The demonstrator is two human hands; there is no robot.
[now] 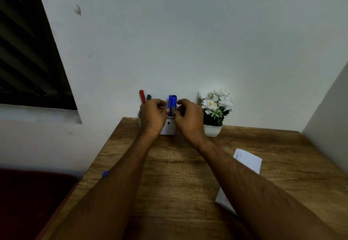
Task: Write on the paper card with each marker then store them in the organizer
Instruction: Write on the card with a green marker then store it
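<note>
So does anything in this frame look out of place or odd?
Slightly: a small blue object, possibly a marker cap, sits at the desk's left edge, half hidden by the left forearm. The red marker leans in the organizer.

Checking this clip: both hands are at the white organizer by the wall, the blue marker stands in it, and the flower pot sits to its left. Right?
Not quite. In the head view the flower pot sits to the right of the organizer, not its left. Both the left hand and right hand are at it, and the blue marker stands there.

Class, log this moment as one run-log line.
left hand: on organizer | right hand: by blue marker | paper card: on table
</note>
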